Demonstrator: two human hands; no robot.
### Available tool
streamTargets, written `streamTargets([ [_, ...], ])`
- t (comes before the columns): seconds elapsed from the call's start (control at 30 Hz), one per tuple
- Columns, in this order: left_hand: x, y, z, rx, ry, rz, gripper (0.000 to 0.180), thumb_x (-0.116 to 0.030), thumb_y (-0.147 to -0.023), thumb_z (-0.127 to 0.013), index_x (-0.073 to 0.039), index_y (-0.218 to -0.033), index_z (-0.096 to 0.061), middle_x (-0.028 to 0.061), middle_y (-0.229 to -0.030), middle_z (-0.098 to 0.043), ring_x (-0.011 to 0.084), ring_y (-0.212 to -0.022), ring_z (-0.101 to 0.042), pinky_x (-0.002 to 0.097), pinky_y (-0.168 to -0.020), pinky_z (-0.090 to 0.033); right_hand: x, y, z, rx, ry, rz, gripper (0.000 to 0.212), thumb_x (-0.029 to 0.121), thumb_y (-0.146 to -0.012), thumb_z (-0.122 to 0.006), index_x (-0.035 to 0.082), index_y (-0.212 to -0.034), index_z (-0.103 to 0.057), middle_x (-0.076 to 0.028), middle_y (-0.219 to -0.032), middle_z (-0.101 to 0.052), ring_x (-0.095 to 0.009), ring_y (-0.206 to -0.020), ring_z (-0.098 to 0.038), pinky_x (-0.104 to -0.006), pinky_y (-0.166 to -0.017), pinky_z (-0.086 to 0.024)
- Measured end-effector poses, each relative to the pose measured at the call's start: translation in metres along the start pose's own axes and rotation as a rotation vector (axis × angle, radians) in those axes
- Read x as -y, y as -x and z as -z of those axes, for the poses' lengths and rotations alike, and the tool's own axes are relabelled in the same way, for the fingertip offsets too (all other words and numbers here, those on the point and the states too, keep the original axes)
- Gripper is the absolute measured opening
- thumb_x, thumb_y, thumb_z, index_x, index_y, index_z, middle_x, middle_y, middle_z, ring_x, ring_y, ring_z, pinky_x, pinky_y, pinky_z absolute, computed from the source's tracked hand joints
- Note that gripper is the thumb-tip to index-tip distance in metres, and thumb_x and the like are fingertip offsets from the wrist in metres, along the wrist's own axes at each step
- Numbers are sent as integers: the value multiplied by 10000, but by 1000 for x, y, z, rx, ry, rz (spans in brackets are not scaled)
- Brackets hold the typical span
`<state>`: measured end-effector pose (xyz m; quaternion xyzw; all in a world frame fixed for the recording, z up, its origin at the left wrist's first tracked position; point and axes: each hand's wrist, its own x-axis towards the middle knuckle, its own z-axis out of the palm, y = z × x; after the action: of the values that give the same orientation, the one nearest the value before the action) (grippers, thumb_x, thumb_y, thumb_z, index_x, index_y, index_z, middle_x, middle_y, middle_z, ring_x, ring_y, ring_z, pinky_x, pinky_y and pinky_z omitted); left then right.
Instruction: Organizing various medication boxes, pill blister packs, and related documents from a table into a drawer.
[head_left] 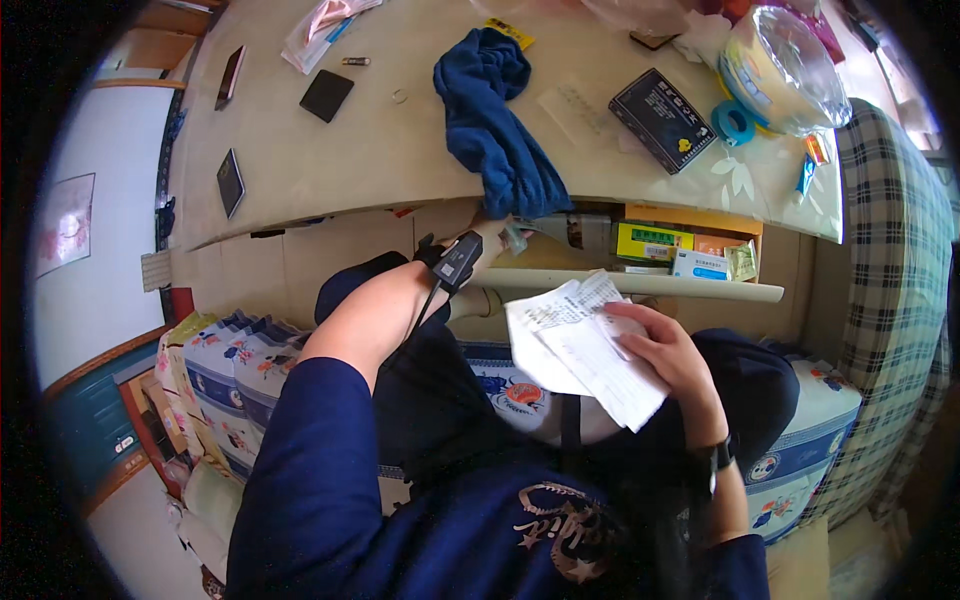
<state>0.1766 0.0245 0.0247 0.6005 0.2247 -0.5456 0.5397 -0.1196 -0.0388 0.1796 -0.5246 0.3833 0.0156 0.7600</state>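
My right hand (668,350) grips a few white paper slips (590,345) with print on them, thumb and fingers pinching their right side above my lap. Into the open drawer (640,284) reaches my left hand (497,240), at the drawer's left part, just below the hanging end of a dark blue cloth (500,130). A small clear, greenish thing (515,238) shows at its fingers, too small and partly hidden to name. To the right in the drawer lie a yellow-green box (652,243), a white and blue box (700,265) and a small packet (741,262).
On the table (400,170) are a black box (663,120), a roll of blue tape (734,122), a clear-wrapped round tub (785,70), a dark square wallet-like thing (327,95) and two phone-like slabs at left. A plaid-covered seat (885,300) stands at right.
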Motion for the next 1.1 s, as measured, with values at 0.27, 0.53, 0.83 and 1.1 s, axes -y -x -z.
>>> streamTargets([
  [0.27,-2,-66,12,204,261,185,284,-226,-961,-476,-102,-1212,-528,130,-1266,-547,281,-1026,-600,509,-825,-536,-15,-129,9,413,807,680,394,-26,-724,-542,39,-1106,-610,-214,-1202,-572,-395,-1096,-539,-386,-919,-451],
  [0.53,-24,-41,21,282,200,175,235,-149,-925,-485,-94,-1150,-529,119,-1155,-546,281,-950,-596,530,-798,-546,-57,-218,1,220,782,696,299,67,-845,-553,15,-1133,-616,-196,-1131,-609,-344,-1046,-575,-369,-914,-442],
  [0.83,-23,-28,33,322,188,154,200,-62,-884,-495,-86,-1080,-530,106,-1030,-546,281,-864,-591,553,-766,-557,-37,-227,-26,328,1356,510,263,99,-818,-530,25,-1028,-669,-182,-1080,-641,-297,-1024,-605,-352,-900,-469],
  [1.1,-28,20,27,378,313,128,195,15,-848,-504,-78,-1018,-531,95,-919,-546,282,-788,-587,574,-739,-567,-51,-236,-54,384,963,174,406,109,-867,-446,63,-1258,-544,-179,-1326,-510,-292,-1228,-487,-348,-1035,-367],
])
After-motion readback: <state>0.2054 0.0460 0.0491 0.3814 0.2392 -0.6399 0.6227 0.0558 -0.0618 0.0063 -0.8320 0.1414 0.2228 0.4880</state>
